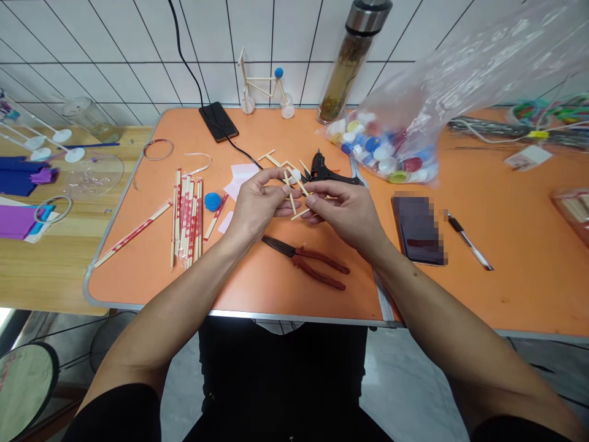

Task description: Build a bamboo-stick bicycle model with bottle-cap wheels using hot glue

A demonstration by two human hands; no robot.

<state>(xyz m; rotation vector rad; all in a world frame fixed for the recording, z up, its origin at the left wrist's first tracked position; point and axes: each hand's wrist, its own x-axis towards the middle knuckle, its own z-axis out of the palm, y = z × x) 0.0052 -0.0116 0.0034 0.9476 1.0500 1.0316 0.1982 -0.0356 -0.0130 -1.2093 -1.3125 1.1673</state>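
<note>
Over the middle of the orange table, my left hand (257,202) pinches a small frame of thin wooden sticks (291,196) between thumb and fingers. From the other side my right hand (343,205) grips the same stick frame, its fingers closed. Where the sticks meet is too small to make out fully. Behind my hands lie loose wooden stick pieces (273,159), a white bottle cap (294,176) and a black glue gun (327,172), partly covered by my right hand. Just below, pliers with red handles (299,252) rest on the table.
Wrapped chopsticks (186,215) and a blue cap (213,201) lie left. At the wall stand a stick bicycle model (247,104) and a glass tumbler (343,80). A bag of bottle caps (381,141), a phone (416,230) and a pen (469,241) are right.
</note>
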